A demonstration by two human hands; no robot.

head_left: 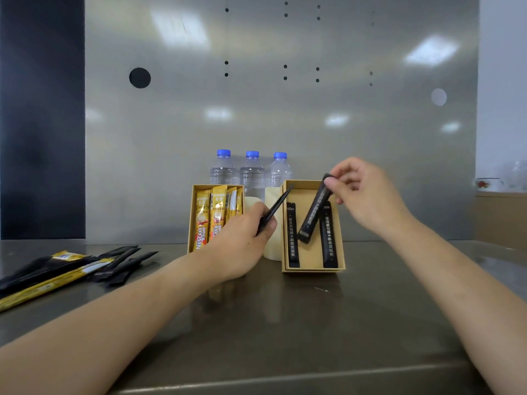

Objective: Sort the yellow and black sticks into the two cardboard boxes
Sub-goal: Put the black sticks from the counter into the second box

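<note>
Our right hand [368,195] pinches a black stick [315,212] over the right box [309,252]; our left hand [242,240] grips a second stick [275,209]. Next, we must lay both flat inside.

Yellow sticks [203,220] stand in left box [190,223]; two black sticks [293,235] lie in right box [313,269], a third stick [313,215] slanting above; unsorted pile [71,266] left.

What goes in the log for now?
right hand: black stick at right box; left hand: second black stick; left box: yellow sticks; table: unsorted pile
</note>
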